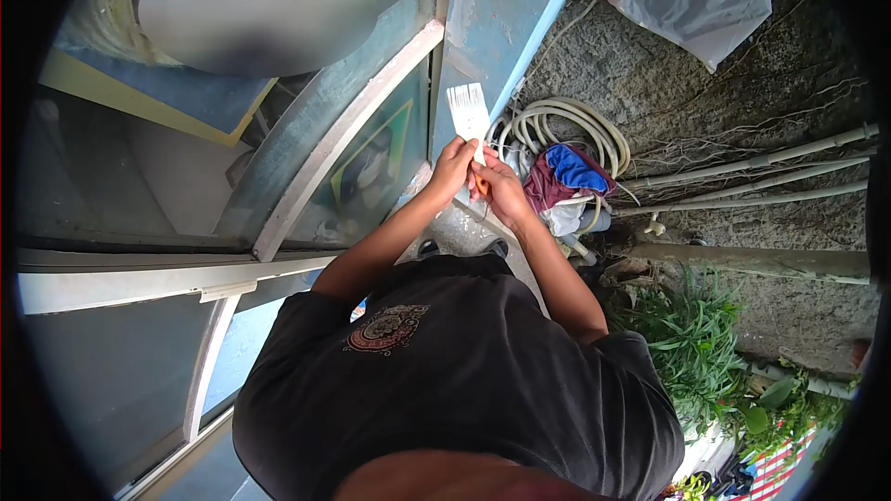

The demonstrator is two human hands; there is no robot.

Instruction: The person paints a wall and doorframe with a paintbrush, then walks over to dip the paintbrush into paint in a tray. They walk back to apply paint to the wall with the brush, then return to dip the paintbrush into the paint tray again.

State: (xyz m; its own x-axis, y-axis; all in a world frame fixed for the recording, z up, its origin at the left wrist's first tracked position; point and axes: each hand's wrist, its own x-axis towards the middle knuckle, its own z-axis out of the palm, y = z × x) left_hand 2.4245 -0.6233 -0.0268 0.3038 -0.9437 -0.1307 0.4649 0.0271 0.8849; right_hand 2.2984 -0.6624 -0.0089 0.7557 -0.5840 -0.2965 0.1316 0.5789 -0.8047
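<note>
A white-coated paintbrush [467, 111] points up and away from me, in front of the blue wall post. Its bristle end is wide and streaked. My left hand [452, 170] pinches the lower white part, thumb on top. Close beside it, my right hand [502, 189] has its fingers curled around the lower end, where an orange piece [482, 186], which looks like the handle, shows between the fingers. The hands nearly touch, and part of the handle is hidden by them.
At left are framed glass windows [362, 158]; a blue post [492, 28] stands ahead. On the right, a coiled hose [603, 125], maroon and blue cloth [575, 172], pipes [761, 167] and green plants [691, 339] line a rough wall. A plastic bag [691, 0] hangs above.
</note>
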